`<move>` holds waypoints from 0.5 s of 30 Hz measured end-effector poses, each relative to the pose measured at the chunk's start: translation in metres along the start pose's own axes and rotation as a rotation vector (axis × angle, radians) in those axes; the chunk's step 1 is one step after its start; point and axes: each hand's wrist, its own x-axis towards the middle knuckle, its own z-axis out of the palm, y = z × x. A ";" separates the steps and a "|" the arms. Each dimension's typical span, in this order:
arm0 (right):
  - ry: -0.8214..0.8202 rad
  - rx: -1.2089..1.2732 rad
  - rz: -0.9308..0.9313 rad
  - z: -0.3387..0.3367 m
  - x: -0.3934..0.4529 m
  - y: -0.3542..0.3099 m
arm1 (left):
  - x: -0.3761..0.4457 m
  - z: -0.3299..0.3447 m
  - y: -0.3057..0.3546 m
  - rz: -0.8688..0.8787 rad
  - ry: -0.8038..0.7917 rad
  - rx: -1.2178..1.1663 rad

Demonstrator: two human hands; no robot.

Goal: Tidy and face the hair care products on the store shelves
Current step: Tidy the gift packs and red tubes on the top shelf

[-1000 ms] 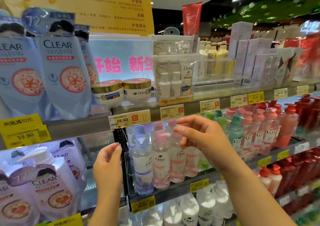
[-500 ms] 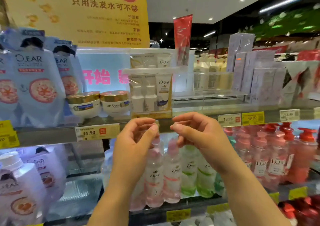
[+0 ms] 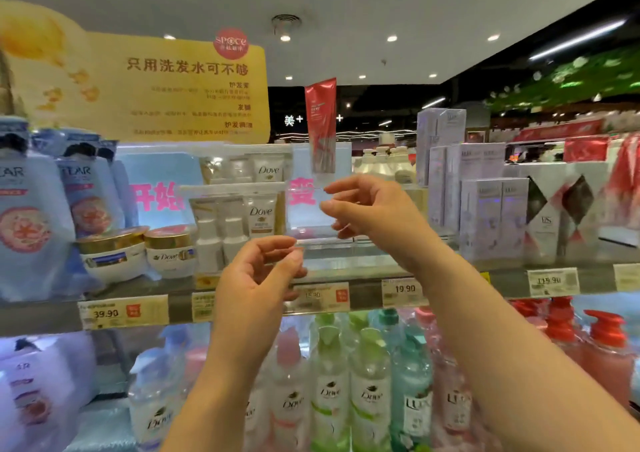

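A: Two hands are raised in front of the top shelf [image 3: 512, 280]. The right hand [image 3: 372, 209] is held higher, palm turned left, fingers loosely curled, thumb and forefinger parted. A clear acrylic holder [image 3: 311, 223] is seen just left of its fingertips; whether the edge is actually touched cannot be told, blur is heavy there.

B: And the left?

A: The left hand [image 3: 258, 278] is held lower, fingers half curled toward the thumb, nothing seen inside the curl. It is placed in front of the shelf's price strip, just below the holder's base. The forearm is angled up from the bottom edge; the right forearm is brought in from the lower right.

B: Products, big to small?

A: The blue Clear refill pouches [image 3: 31, 216] are stood at far left on the top shelf, well apart from both hands. The lilac boxes [image 3: 481, 188] are lined up right of the right hand. The Dove travel kits [image 3: 239, 223] are stacked two high just left of the holder, close above the left hand. The Dove jars [image 3: 138, 254] are set side by side between the pouches and the kits. A red tube [image 3: 321, 125] is stood upright above the holder. On the lower shelf, pump bottles [image 3: 346, 392] are lined up behind both forearms.
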 end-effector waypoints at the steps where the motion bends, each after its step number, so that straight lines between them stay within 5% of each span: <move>1: -0.010 -0.019 -0.012 0.000 0.016 -0.001 | 0.001 -0.001 0.001 -0.001 0.016 0.009; 15: -0.131 -0.313 -0.002 0.022 0.168 0.005 | 0.027 -0.025 0.015 0.043 0.163 0.118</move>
